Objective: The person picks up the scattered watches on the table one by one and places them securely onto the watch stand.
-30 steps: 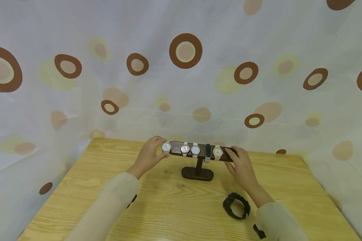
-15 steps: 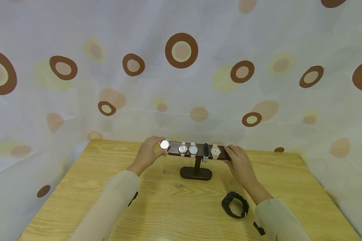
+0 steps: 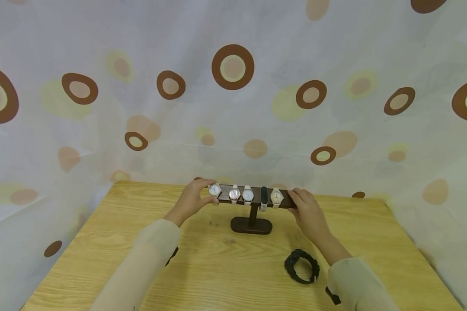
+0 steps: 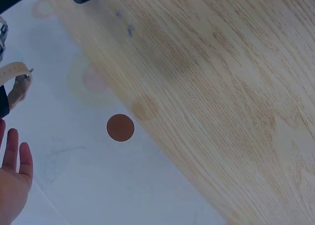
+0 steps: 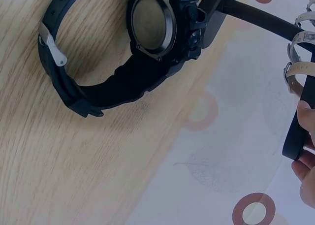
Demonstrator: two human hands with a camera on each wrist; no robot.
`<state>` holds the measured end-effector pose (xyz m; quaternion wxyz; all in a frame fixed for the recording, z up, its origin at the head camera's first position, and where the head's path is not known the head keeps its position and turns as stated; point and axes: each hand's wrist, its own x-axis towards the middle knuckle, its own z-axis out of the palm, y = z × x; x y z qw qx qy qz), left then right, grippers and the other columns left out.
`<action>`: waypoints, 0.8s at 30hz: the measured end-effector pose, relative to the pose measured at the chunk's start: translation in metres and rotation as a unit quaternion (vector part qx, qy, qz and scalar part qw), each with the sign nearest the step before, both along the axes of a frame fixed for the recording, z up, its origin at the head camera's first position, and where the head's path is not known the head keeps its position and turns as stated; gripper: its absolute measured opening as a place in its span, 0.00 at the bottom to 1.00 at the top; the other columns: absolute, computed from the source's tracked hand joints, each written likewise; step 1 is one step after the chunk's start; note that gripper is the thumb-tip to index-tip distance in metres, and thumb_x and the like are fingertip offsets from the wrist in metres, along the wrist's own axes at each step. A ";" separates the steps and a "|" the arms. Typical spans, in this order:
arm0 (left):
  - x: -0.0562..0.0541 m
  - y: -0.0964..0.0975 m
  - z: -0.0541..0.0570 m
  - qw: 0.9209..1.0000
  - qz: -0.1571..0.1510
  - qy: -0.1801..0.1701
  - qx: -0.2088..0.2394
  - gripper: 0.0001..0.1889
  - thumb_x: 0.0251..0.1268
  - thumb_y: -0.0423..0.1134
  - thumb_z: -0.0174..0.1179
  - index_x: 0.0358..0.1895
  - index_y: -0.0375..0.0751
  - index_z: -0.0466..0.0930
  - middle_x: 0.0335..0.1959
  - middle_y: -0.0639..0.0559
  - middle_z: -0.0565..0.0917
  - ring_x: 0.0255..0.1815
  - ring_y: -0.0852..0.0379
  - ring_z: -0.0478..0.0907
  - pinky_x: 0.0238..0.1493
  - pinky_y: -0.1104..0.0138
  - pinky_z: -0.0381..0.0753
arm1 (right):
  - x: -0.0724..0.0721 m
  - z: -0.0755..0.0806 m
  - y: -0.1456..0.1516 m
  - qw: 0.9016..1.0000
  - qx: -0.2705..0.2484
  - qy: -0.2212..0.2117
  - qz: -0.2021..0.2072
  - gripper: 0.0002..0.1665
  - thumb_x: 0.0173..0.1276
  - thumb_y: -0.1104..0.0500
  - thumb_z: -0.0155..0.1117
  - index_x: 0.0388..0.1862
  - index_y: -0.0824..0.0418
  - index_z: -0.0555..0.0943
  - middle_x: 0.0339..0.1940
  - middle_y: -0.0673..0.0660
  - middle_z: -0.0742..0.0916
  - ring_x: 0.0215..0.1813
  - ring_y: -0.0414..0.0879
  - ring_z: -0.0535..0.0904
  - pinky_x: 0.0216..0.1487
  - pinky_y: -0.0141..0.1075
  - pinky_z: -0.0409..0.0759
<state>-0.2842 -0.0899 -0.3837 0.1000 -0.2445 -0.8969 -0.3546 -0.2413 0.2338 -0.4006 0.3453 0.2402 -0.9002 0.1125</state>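
Note:
A dark watch stand (image 3: 226, 195) stands on the wooden table, its bar carrying several wristwatches. My left hand (image 3: 190, 199) pinches a white-faced wristwatch (image 3: 215, 190) between thumb and fingers at the bar's left end. Close by on the bar are two pale-strapped watches (image 3: 234, 194), then a dark-faced band (image 3: 264, 195) and a cream-faced watch (image 3: 276, 197). With my right hand (image 3: 310, 214) I grip the bar's right end; the right wrist view shows the thumb and fingertips around that bar end (image 5: 295, 139). In the left wrist view, my left fingers are beneath a beige strap (image 4: 15, 71).
A chunky black watch (image 3: 291, 264) lies on its side on the table, near my right forearm; its metal case back (image 5: 151, 25) faces the right wrist camera. The stand's oval base (image 3: 251, 225) rests on the wooden table (image 3: 202, 268). Behind rises a patterned cloth (image 3: 187, 125).
The watch in my left hand has moved slightly right, closer to the other watches. My right hand has closed in around the bar's right end. The black watch stays put.

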 end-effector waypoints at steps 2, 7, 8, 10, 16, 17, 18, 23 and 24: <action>-0.001 0.002 0.000 1.000 -0.006 0.002 -0.001 0.30 0.49 0.41 0.67 0.59 0.36 0.74 0.58 0.41 0.77 0.60 0.44 0.73 0.60 0.54 0.74 | 0.000 0.000 0.000 1.000 -0.001 0.000 0.002 0.28 0.47 0.70 0.72 0.50 0.74 0.77 0.46 0.67 0.80 0.50 0.62 0.75 0.56 0.52 0.75; 0.001 0.005 0.000 1.000 -0.009 0.002 -0.004 0.30 0.49 0.41 0.67 0.59 0.37 0.74 0.58 0.41 0.77 0.61 0.44 0.72 0.61 0.54 0.73 | -0.001 0.000 -0.002 1.000 -0.006 -0.001 0.007 0.28 0.47 0.70 0.72 0.49 0.74 0.77 0.46 0.67 0.80 0.50 0.62 0.76 0.57 0.52 0.75; 0.001 0.006 0.000 1.000 -0.010 0.002 -0.003 0.30 0.49 0.41 0.67 0.59 0.37 0.74 0.58 0.41 0.77 0.61 0.44 0.72 0.61 0.54 0.73 | -0.001 0.000 -0.002 1.000 -0.007 -0.001 0.008 0.28 0.46 0.70 0.72 0.49 0.74 0.77 0.46 0.67 0.80 0.50 0.62 0.76 0.57 0.52 0.75; 0.002 0.007 -0.001 1.000 -0.012 0.004 -0.002 0.30 0.49 0.40 0.67 0.59 0.36 0.73 0.58 0.41 0.77 0.61 0.44 0.71 0.61 0.54 0.73 | 0.000 0.000 -0.002 1.000 -0.008 0.000 0.008 0.28 0.46 0.70 0.73 0.49 0.74 0.77 0.46 0.67 0.80 0.50 0.62 0.76 0.57 0.52 0.75; 0.002 0.009 -0.002 1.000 -0.016 0.022 -0.004 0.29 0.50 0.39 0.68 0.58 0.35 0.74 0.58 0.41 0.77 0.61 0.44 0.72 0.61 0.54 0.73 | 0.000 -0.001 -0.002 1.000 -0.011 0.003 0.009 0.28 0.45 0.71 0.73 0.48 0.75 0.77 0.45 0.67 0.80 0.50 0.62 0.76 0.56 0.52 0.75; 0.002 0.010 -0.003 1.000 -0.016 0.026 -0.005 0.29 0.50 0.38 0.68 0.58 0.35 0.74 0.58 0.41 0.77 0.61 0.44 0.72 0.61 0.53 0.73 | -0.001 -0.001 -0.002 1.000 -0.011 0.004 0.009 0.28 0.45 0.71 0.73 0.48 0.75 0.77 0.45 0.67 0.80 0.50 0.62 0.76 0.56 0.52 0.76; 0.002 0.010 -0.003 0.999 -0.016 0.031 -0.008 0.29 0.50 0.38 0.68 0.58 0.35 0.74 0.57 0.41 0.77 0.61 0.44 0.72 0.61 0.53 0.73 | -0.001 -0.001 -0.002 1.000 -0.011 0.003 0.008 0.28 0.45 0.71 0.73 0.48 0.75 0.77 0.45 0.67 0.80 0.50 0.62 0.76 0.55 0.52 0.76; 0.002 0.011 -0.004 0.998 -0.015 0.058 -0.022 0.28 0.49 0.39 0.69 0.56 0.36 0.75 0.56 0.42 0.78 0.60 0.43 0.72 0.61 0.52 0.72 | -0.001 -0.001 -0.001 1.000 -0.010 0.000 0.008 0.28 0.46 0.71 0.72 0.49 0.74 0.77 0.46 0.67 0.80 0.50 0.62 0.76 0.54 0.52 0.76; 0.002 0.011 -0.005 0.998 -0.015 0.062 -0.024 0.28 0.49 0.39 0.69 0.56 0.36 0.76 0.56 0.42 0.78 0.60 0.43 0.72 0.61 0.52 0.72 | -0.001 -0.001 -0.001 1.000 -0.010 0.000 0.007 0.28 0.46 0.71 0.72 0.49 0.74 0.77 0.46 0.67 0.80 0.50 0.62 0.76 0.54 0.52 0.76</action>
